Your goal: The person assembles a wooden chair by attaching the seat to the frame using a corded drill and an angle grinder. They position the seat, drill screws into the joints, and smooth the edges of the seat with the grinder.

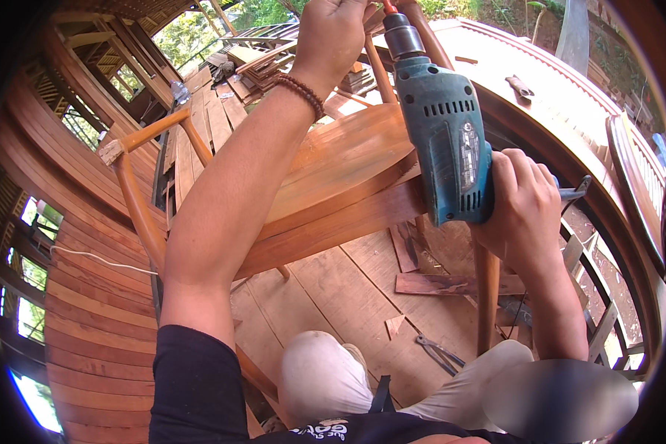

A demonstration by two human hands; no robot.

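Observation:
My right hand (pixel 522 200) grips a teal power drill (pixel 444 126) by its handle, with the drill pointing away from me. From its dark chuck (pixel 403 38) a red-orange tip reaches the top edge of the picture. Close beside that tip, my left hand (pixel 334 37) is closed near the wooden chair's upper part; its fingertips are partly cut off, so what they hold is hidden. The varnished wooden chair (pixel 333 177) stands before me, its curved seat below my left forearm. One armrest (pixel 152 132) juts to the left, with a rough end.
Pliers (pixel 438 354) and a small wood offcut (pixel 394 325) lie on the plank floor. Dark boards (pixel 451 284) lie under the chair. Stacked lumber (pixel 266 66) and a plastic bottle (pixel 180 92) are farther back. A white cord (pixel 103 260) runs along the left.

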